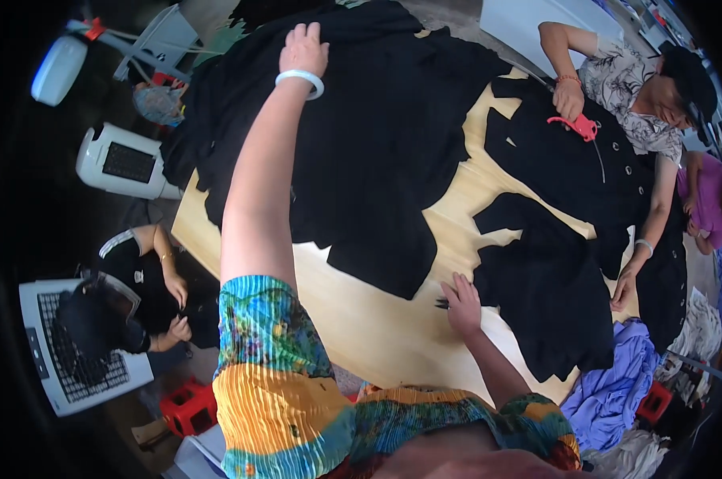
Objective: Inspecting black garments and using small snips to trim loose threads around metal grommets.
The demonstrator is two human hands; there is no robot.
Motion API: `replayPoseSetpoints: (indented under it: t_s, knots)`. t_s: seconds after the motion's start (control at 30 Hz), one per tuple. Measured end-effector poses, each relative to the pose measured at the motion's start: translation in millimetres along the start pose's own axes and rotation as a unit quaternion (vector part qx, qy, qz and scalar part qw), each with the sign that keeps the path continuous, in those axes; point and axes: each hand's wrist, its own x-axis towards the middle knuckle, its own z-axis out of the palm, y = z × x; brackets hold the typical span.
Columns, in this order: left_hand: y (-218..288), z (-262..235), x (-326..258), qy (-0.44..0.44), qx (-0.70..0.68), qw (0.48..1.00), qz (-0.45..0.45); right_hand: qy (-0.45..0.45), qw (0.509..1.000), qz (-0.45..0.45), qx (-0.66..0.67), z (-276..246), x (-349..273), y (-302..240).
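Observation:
A large spread of black cloth (361,160) covers much of the pale board in front of me. My left arm reaches far across it, and my left hand (303,49) lies open on the far part of the cloth, fingers stretched out. My right hand (461,306) rests on the bare board with its fingers extended, between the large cloth and a separate black cut piece (536,295). A small dark pointed thing (442,303) shows beside its fingers; I cannot make out its kind.
At right, a co-worker grips a red blow gun (578,126) over black cloth with round holes. Another co-worker (137,279) sits at left, handling black fabric. Purple cloth (612,383) hangs at the board's near right edge. A red stool (189,405) stands lower left.

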Motion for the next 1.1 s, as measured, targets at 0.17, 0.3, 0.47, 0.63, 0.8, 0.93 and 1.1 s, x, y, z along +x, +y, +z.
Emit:
replayPoseSetpoints:
  t_s: [0.17,0.3,0.47,0.63,0.8,0.93,1.1]
  knots:
    - [-9,49,17,-0.133,0.015,0.981,-0.143,-0.005,1.000,0.007,-0.004,4,5,2]
    - [-20,60,23,-0.162,0.064,0.964,-0.203,0.002,1.000,-0.007,0.009,3,5,1]
    - [-28,69,28,-0.169,-0.029,0.952,-0.252,0.013,1.000,-0.014,0.022,-1,10,2]
    - [-16,3,26,-0.050,-0.356,0.900,-0.246,0.000,1.000,0.003,-0.002,-3,10,-3]
    - [-9,-100,-5,-0.060,-0.461,0.875,-0.134,0.014,1.000,0.000,-0.008,-1,1,-4]
    - [36,-225,-74,-0.068,-0.670,0.694,-0.256,0.052,0.999,-0.018,-0.002,2,-3,-1]
    - [29,-326,-188,-0.092,-0.653,0.712,-0.242,0.165,0.947,0.152,0.228,2,8,-7]
